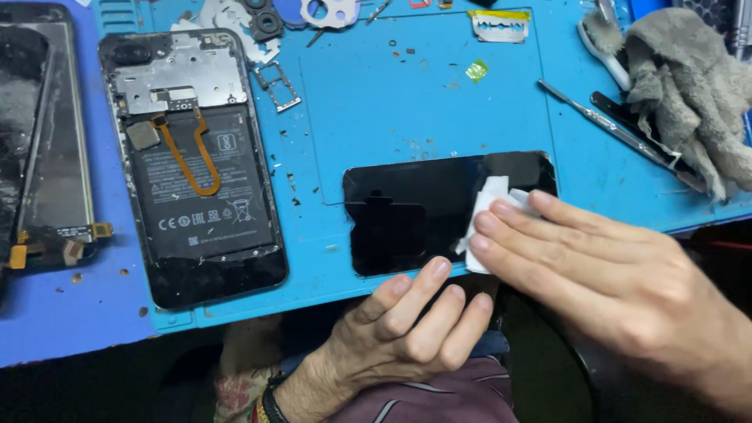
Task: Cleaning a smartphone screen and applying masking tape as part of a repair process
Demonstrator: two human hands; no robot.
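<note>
Landmark = the blue repair mat [423,102] on the table; all spots given rel. to it.

Off the mat's left edge: a detached screen assy [43,133], dark, cracked-looking, w/ small gold flex tabs at its lower end. On the mat's left part: an opened phone [196,164], back off, battery and metal shield exposed, orange flex cable looping over the battery. Just right of its top corner: a SIM tray [278,84]. Along the mat's top edge: loose small parts, a camera ring, a razor blade [501,27] w/ yellow tape.

Mat's lower middle: the black glossy panel [415,211], lying flat, its lower edge near the mat's front edge. Left hand [407,325] comes up from below the mat, fingers together and extended, tips touching the panel's lower edge, steadying it; grip is flat, not pinching anything. Right hand [603,274] lies over the panel's right end, fingers pressed together flat on a white wipe [489,219], pinning it against the panel.

Mat's right part: a metal spudger [603,121] on a slant, a grey rag [689,86] heaped at the far right corner, a white-handled brush next to it.

Progress, as judged: phone is alrdy stripped, screen off. Wiping of the panel looks mid-way, wipe only at the right end, left portion still shows a dull patch. Reassembly not begun.

Surface: mat speckled w/ debris and tiny screws. Room: dark below the table front; only the person's lap and patterned cloth show.
</note>
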